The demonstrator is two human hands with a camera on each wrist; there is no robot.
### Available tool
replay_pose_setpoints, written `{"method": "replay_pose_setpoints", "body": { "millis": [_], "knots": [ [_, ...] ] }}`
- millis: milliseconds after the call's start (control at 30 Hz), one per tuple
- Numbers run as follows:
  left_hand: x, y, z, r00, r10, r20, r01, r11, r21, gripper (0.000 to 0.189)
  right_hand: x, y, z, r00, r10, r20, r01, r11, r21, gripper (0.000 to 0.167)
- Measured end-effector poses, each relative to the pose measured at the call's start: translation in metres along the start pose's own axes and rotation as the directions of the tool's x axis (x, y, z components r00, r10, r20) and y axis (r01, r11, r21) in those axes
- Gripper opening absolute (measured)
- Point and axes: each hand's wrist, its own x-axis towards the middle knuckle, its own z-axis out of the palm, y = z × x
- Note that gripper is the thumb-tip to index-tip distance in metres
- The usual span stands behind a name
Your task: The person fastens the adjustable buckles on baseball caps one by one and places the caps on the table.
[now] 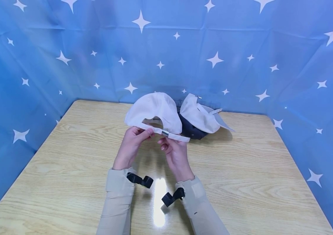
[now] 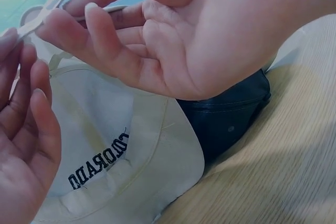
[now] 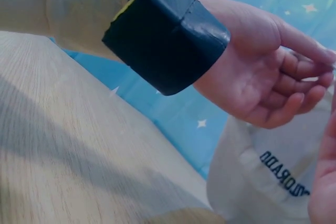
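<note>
While left grip (image 1: 131,145) and right grip (image 1: 178,156) pinch the narrow white strap (image 1: 179,137) of a white cloth cap (image 1: 160,107), its silver metal buckle (image 1: 165,133) could slip. Uneven tugging would cause it.

The white cap (image 1: 157,106) was matt cloth, its buckle (image 1: 165,133) shiny metal; the tabletop (image 1: 248,182) looked glossy wood, the backdrop (image 1: 181,49) creased cloth.

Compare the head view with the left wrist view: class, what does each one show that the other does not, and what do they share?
Only the head view: the black wrist cameras and both sleeves.
Only the left wrist view: dark lettering inside the white cap.
Both: the left hand, right hand, white cap, dark cap and wooden table.
</note>
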Motion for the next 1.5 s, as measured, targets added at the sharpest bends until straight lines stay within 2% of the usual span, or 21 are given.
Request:
{"method": "replay_pose_setpoints", "body": {
  "millis": [300, 567, 867, 1333, 1500],
  "knots": [
    [0.001, -0.001, 0.000, 1.000, -0.008, 0.002, 0.008, 1.000, 0.015, 0.031, -0.001, 0.000, -0.001, 1.000, 0.001, 0.009, -0.001, 1.000, -0.018, 0.010],
    [0.001, -0.002, 0.003, 1.000, -0.017, 0.012, 0.016, 0.998, 0.067, 0.031, 0.000, 0.001, 0.000, 1.000, 0.014, 0.024, -0.014, 0.999, -0.031, 0.009],
    [0.002, -0.003, 0.004, 1.000, -0.009, 0.020, 0.008, 1.000, 0.020, 0.031, -0.001, 0.001, 0.001, 1.000, 0.001, 0.009, -0.001, 0.999, -0.039, 0.010],
    [0.002, -0.002, -0.005, 0.999, -0.012, -0.033, 0.008, 0.993, -0.119, 0.029, 0.000, 0.000, 0.001, 1.000, -0.010, -0.021, 0.010, 1.000, -0.021, 0.013],
    [0.001, -0.001, -0.007, 0.999, -0.005, -0.034, 0.001, 0.992, -0.129, 0.026, 0.000, 0.001, 0.000, 0.999, -0.008, -0.038, 0.007, 1.000, -0.027, 0.013]
  ]
}}
